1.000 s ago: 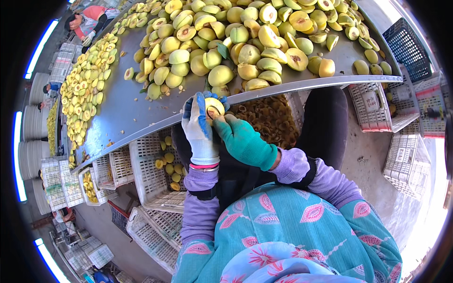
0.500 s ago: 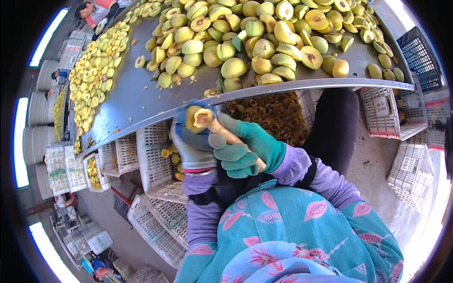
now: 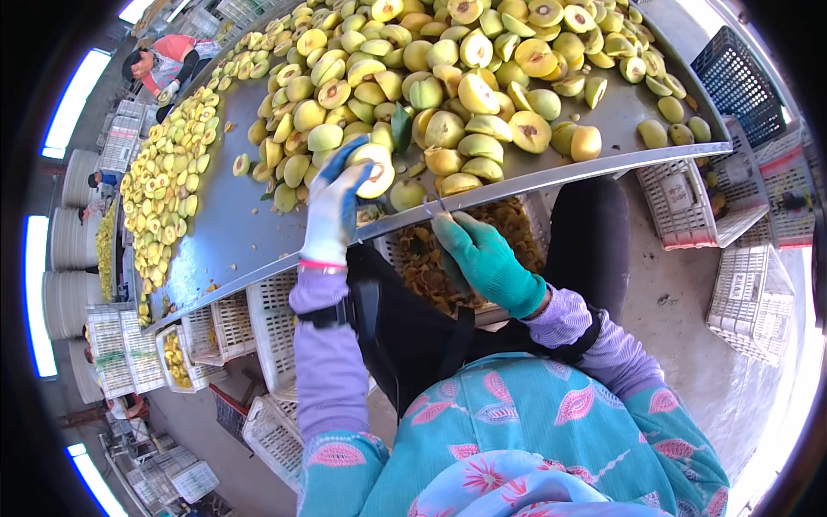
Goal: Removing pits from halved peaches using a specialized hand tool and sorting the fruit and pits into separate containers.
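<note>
My left hand [image 3: 334, 207], in a white and blue glove, grips a pale yellow peach half [image 3: 373, 171] over the metal table's near edge. The cut face with its brown-red centre shows. My right hand [image 3: 491, 263], in a green glove, is closed on a hand tool [image 3: 432, 205] just off the table edge. Only the tool's thin metal end shows; the fingers hide its handle. Many yellow-green peaches [image 3: 426, 93], whole and halved, are heaped on the table [image 3: 245, 194] beyond my hands.
Under the table edge, between my legs, a crate holds brown-orange scraps [image 3: 508, 250]. White plastic crates [image 3: 274, 323] stand at lower left and more crates [image 3: 751, 302] at right. A dark basket [image 3: 739, 82] is at far right. Another person [image 3: 168, 65] works at upper left.
My hands have drawn apart. The left moved up and forward over the table with a peach half; the right moved slightly right, its tool now pointing toward the table edge.
</note>
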Available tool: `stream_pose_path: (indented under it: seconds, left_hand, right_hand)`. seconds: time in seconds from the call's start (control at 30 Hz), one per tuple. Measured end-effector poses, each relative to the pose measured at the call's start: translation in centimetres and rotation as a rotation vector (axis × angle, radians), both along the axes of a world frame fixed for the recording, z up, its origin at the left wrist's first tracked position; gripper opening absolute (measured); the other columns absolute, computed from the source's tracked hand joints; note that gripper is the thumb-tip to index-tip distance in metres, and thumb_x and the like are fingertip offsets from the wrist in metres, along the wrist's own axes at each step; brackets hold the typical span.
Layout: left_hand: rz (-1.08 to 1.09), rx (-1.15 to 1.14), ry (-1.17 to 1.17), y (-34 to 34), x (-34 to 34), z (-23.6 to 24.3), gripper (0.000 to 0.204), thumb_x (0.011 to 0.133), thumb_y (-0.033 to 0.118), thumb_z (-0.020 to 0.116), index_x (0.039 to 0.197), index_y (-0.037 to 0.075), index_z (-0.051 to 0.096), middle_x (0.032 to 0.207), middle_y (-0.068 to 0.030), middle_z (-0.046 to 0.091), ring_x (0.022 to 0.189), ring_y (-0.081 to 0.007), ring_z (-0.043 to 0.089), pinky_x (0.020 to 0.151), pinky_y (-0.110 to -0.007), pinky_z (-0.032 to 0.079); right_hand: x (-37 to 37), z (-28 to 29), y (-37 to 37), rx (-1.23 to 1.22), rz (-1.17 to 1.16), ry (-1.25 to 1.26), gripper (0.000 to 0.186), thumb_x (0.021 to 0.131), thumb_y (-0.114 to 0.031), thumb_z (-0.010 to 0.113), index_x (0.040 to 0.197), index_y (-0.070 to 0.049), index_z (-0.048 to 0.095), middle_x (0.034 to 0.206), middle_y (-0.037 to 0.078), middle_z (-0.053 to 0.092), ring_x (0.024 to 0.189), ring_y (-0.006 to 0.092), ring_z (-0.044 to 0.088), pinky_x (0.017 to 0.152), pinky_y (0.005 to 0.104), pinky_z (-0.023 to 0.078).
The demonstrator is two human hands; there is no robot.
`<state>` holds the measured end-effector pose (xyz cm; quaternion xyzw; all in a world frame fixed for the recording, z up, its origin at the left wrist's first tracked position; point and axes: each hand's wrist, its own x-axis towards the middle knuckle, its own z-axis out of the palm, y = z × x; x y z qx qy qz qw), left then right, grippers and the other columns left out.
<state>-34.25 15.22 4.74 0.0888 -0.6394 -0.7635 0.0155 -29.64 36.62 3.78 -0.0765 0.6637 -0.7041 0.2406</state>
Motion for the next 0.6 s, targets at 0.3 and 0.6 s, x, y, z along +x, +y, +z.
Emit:
stream_pose_path:
  seconds: [0.3, 0.6]
  left_hand:
    - [0.244, -1.066, 0.556, 2.1, 6.9, -1.5, 0.034, 0.082, 0.002, 0.058, 0.115, 0.003, 0.054, 0.109, -0.0167, 0.060, 0.097, -0.0295, 0.060, 0.086, -0.036, 0.049]
    - [0.476, 0.026, 0.120, 3.6, 6.4, -2.7, 0.027, 0.090, 0.018, 0.056, 0.108, -0.002, 0.056, 0.103, -0.0115, 0.064, 0.086, -0.0190, 0.062, 0.077, -0.030, 0.051]
  right_hand:
    - [-0.1, -1.9, -5.1, 0.239, -0.197, 0.854, 0.029, 0.092, -0.029, 0.054, 0.077, -0.003, 0.051, 0.052, 0.016, 0.050, 0.048, 0.0366, 0.053, 0.042, 0.0455, 0.040]
    - [1.6, -4.0, -6.1, 0.260, -0.157, 0.927, 0.029, 0.094, -0.025, 0.047, 0.084, 0.001, 0.050, 0.058, 0.020, 0.050, 0.052, 0.0381, 0.054, 0.044, 0.0467, 0.039]
